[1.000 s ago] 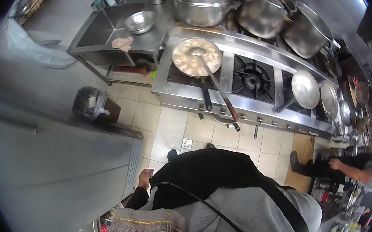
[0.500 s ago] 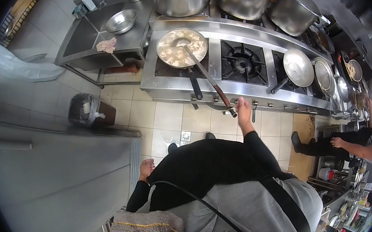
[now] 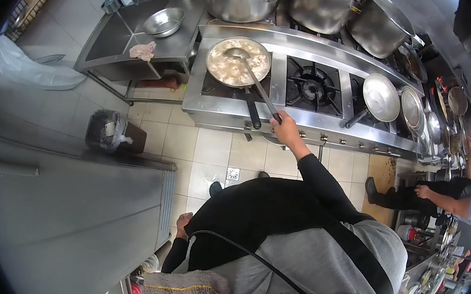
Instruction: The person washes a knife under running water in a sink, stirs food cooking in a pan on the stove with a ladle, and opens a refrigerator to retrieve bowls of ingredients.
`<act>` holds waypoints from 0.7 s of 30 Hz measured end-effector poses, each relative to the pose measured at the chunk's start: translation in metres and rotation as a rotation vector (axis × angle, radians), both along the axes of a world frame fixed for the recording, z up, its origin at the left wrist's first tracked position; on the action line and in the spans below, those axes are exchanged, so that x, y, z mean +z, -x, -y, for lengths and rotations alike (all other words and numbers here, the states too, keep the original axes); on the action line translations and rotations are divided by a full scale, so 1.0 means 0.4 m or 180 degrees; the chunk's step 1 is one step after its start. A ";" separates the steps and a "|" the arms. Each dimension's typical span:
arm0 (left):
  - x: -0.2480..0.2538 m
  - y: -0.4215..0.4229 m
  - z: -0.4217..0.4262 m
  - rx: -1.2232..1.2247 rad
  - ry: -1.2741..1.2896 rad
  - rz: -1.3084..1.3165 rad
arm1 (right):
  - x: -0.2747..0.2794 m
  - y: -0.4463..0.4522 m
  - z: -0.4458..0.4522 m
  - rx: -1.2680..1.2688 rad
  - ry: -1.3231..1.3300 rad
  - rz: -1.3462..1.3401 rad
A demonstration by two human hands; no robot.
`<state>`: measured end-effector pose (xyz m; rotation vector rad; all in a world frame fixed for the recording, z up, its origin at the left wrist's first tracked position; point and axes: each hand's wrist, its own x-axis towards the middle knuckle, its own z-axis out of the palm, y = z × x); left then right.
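Observation:
My right hand [image 3: 286,129] is closed round the handle end of a long ladle [image 3: 259,85]. The ladle's bowl rests in a frying pan [image 3: 220,83] that holds pale pieces of food [image 3: 227,67] in cloudy liquid. This pan sits over the left burner, its black handle [image 3: 252,109] pointing towards me, free of my hands. Down at the left edge of my black apron [image 3: 252,207], my left hand [image 3: 184,225] is curled, and I see nothing in it.
Right of the pan is a bare burner [image 3: 313,83], then another pan [image 3: 381,98]. Large pots [image 3: 319,4] line the back. A metal bowl [image 3: 164,22] and cloth [image 3: 142,51] lie by the sink at left. A bin [image 3: 110,130] stands below. A co-worker [image 3: 450,197] is at right.
My right hand has moved left and forward and closed on the ladle handle, where it was apart before. The ladle now stands more steeply. My left hand stays low beside the apron.

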<state>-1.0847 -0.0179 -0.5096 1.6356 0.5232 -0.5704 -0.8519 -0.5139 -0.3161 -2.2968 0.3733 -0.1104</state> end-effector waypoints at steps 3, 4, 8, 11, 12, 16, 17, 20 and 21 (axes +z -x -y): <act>-0.088 0.017 -0.040 0.0101 -0.0007 -0.0096 | -0.019 0.042 0.017 -0.0124 0.0049 0.0384; -0.082 0.022 -0.036 0.0132 -0.0064 -0.0160 | -0.005 0.058 0.025 -0.0028 -0.0052 0.0270; 0.006 0.033 -0.009 0.1092 0.0316 -0.0062 | 0.069 0.114 0.043 0.0162 -0.0569 0.0050; -0.009 0.000 -0.032 0.0586 0.0516 -0.0140 | 0.065 0.120 0.058 0.0139 -0.0522 0.0242; -0.097 -0.005 -0.074 0.0274 0.0371 -0.0132 | 0.076 0.110 0.059 0.0100 -0.0468 0.0243; -0.083 -0.057 -0.059 -0.0049 -0.0214 -0.0288 | 0.021 0.008 0.099 0.0045 0.0200 0.0949; -0.053 -0.074 -0.041 0.0088 -0.0301 -0.0373 | 0.036 -0.019 0.104 -0.0007 0.0111 0.0508; 0.035 -0.104 0.003 0.0321 -0.0445 -0.0511 | 0.037 -0.085 0.097 -0.0037 0.0085 0.0271; 0.038 -0.107 0.002 0.0260 -0.0416 -0.0475 | 0.038 -0.105 0.086 -0.0070 0.0209 0.0147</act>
